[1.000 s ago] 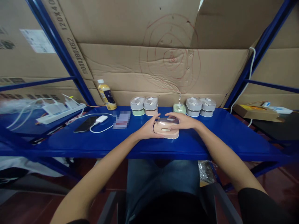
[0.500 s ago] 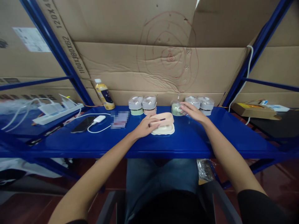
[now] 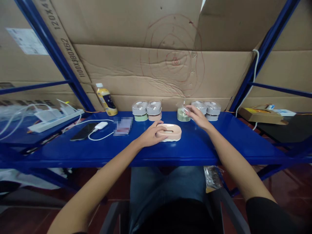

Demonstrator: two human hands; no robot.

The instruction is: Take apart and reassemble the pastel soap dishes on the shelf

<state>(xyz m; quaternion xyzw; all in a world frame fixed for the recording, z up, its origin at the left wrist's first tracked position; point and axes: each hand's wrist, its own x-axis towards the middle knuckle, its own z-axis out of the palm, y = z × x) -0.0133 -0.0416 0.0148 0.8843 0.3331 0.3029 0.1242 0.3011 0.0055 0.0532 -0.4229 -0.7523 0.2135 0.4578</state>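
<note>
Fingers [image 3: 158,130] of our left hand [image 3: 151,134] clasp one end of a slotted, oval pink box [image 3: 175,134] on the glossy blue table [image 3: 136,150]; we cannot quite tell whether our right hand [image 3: 198,117] pinches clear plastic [image 3: 180,106] at the rounded green box [image 3: 183,116].

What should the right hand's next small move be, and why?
Perhaps the right hand should release the clear plastic cover, since it seems held at the top of the green rounded box; the left hand holds the glossy pink oval box.
</note>
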